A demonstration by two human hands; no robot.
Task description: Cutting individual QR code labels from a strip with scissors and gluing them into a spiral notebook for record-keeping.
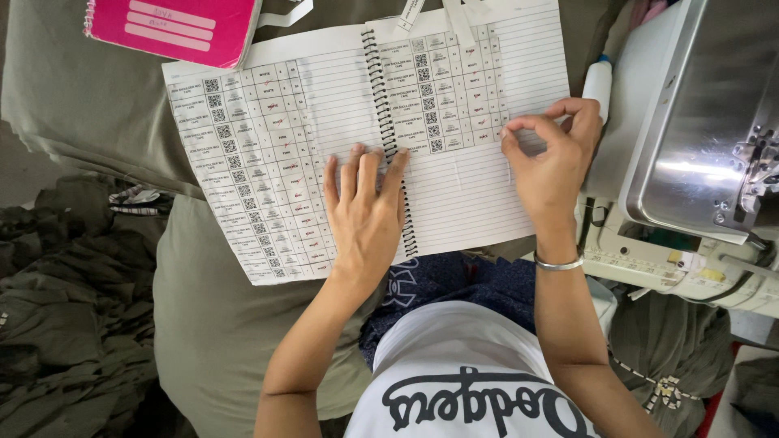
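An open spiral-bound lined notebook (471, 186) lies on grey-green cloth on my lap. Rows of small code stickers (251, 154) cover its left page and the upper part of the right page. My left hand (365, 211) rests flat across the spiral binding, fingers apart, holding the pages down. My right hand (548, 158) is at the right end of the sticker rows, thumb and forefinger pinched at the edge of a sticker; whether anything is between them I cannot tell. A silver bangle (558, 264) circles my right wrist.
A pink notebook (174, 28) lies at the top left, overlapping the open one. A sewing machine (698, 146) stands at the right, with a white marker (599, 81) beside it. Dark green garments (65, 292) are piled at the left.
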